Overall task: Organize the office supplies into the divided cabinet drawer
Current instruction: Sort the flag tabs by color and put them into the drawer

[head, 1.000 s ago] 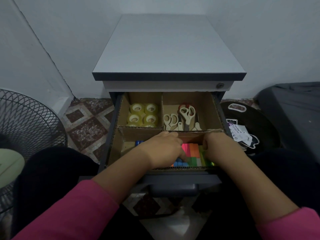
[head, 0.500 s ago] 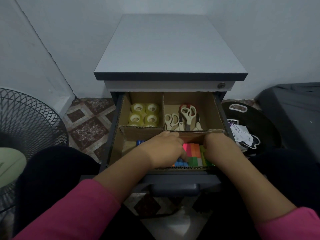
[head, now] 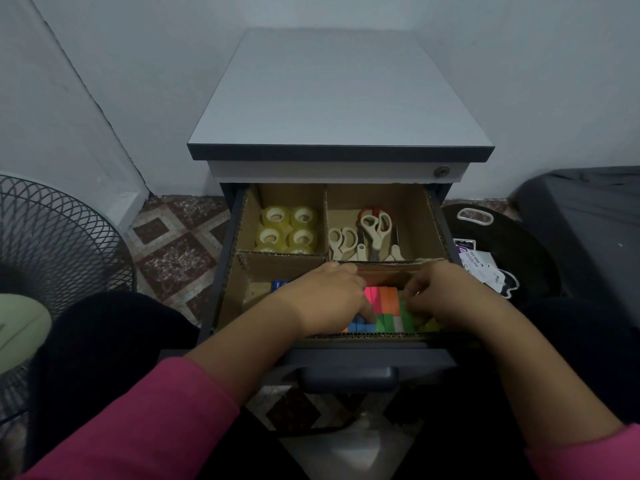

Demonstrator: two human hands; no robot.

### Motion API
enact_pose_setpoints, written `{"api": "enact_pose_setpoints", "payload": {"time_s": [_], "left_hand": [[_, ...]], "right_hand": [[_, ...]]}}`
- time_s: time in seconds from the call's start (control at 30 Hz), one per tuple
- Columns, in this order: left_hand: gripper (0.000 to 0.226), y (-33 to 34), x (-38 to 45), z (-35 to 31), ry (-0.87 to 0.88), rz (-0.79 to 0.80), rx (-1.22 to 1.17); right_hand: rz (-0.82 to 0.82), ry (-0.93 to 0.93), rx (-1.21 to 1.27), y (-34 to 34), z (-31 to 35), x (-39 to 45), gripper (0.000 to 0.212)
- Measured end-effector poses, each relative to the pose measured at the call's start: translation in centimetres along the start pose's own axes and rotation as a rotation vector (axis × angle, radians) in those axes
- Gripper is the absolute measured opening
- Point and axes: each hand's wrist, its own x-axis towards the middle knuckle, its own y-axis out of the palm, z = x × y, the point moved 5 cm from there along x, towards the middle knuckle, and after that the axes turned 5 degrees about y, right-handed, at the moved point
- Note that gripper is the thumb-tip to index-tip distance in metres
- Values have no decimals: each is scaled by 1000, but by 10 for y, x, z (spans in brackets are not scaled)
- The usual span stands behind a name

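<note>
I count four tape rolls (head: 286, 230) in the drawer's (head: 346, 355) back left box and about four scissors (head: 363, 237) in the back right. Both my hands — left hand (head: 329, 299), right hand (head: 440, 296) — reach palm-down into the front box, fingers curled onto the bright sticky notes (head: 384, 308); I cannot tell if they grip.

We see both hands, left hand (head: 329, 299) and right hand (head: 440, 296), resting on colored sticky notes (head: 384, 308) in the drawer (head: 346, 358) front compartment; tape rolls (head: 287, 228) and scissors (head: 367, 233) occupy rear compartments.
</note>
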Motion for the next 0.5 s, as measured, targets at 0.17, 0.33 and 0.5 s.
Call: {"api": "enact_pose_setpoints", "payload": {"time_s": [0.17,0.33,0.5], "left_hand": [[41,0,0,0,-1,-3,-7],[42,0,0,0,-2,-5,-16],[43,-1,-1,0,1,-1,-18]], "right_hand": [[65,41,55,7,-3,5,19],[34,-9,-65,14,0,7,23],[-16,-53,-166,13,5,4,15]]}}
